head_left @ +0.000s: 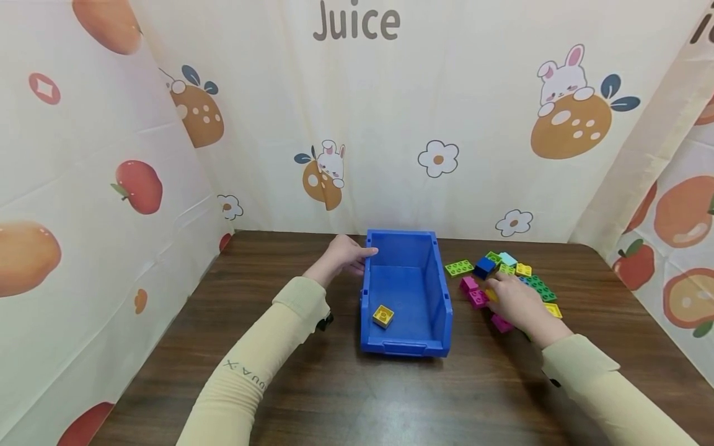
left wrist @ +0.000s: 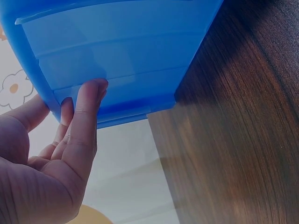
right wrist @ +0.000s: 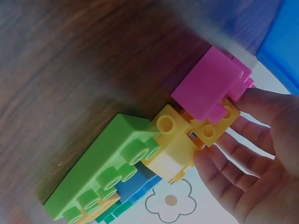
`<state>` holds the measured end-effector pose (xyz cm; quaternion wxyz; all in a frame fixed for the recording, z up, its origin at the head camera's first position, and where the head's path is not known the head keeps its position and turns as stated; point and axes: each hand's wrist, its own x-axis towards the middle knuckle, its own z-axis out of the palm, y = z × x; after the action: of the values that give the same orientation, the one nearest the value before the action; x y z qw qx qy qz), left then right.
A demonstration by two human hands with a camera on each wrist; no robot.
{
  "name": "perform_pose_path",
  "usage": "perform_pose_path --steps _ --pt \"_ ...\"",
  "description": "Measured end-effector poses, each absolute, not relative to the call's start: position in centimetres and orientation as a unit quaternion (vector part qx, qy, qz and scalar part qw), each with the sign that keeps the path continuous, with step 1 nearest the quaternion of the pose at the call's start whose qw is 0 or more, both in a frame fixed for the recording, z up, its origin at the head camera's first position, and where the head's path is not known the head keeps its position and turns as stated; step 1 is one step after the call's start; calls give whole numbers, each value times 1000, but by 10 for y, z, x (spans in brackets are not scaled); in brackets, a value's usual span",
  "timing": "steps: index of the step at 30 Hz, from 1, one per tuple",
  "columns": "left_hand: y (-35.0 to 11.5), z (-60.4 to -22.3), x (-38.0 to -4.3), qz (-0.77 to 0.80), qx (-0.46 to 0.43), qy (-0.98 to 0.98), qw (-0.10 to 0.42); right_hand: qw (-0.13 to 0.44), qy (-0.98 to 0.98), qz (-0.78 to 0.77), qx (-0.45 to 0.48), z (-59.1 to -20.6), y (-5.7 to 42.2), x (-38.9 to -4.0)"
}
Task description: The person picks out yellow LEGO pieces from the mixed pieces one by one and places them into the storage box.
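A blue plastic bin [head_left: 406, 348] stands mid-table with one yellow toy brick [head_left: 383, 316] near its front. My left hand [head_left: 344, 253] grips the bin's left wall towards the back, thumb over the rim and fingers against the outer side, as the left wrist view shows. To the right of the bin, my right hand [head_left: 515, 301] reaches into a loose pile of building bricks. Thumb and fingertips pinch a yellow brick [right wrist: 216, 125] there. Right against it lie a pink brick [right wrist: 210, 84] and another yellow brick [right wrist: 173, 151].
Around the right hand lie a dark blue brick [head_left: 484, 267], a lime green plate brick [head_left: 459, 268], a dark green brick [head_left: 541, 287] and several others. A long light green brick [right wrist: 100, 161] lies nearby. A printed curtain [head_left: 385, 124] hangs behind the wooden table [head_left: 334, 396].
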<state>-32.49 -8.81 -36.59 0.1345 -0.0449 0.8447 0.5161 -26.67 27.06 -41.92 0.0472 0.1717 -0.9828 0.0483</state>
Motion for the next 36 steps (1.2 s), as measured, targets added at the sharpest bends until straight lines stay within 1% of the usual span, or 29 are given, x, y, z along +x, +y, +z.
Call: perform_pose_path --steps 15,26,36 --pt "-88 -365 -325 518 -49 843 137 28 -984 79 160 -415 269 -272" --pt "-88 -365 -326 517 -41 843 142 18 -981 87 173 -394 268 -272" --pt "-88 -364 -324 517 -47 843 140 38 -977 103 180 -380 261 -274"
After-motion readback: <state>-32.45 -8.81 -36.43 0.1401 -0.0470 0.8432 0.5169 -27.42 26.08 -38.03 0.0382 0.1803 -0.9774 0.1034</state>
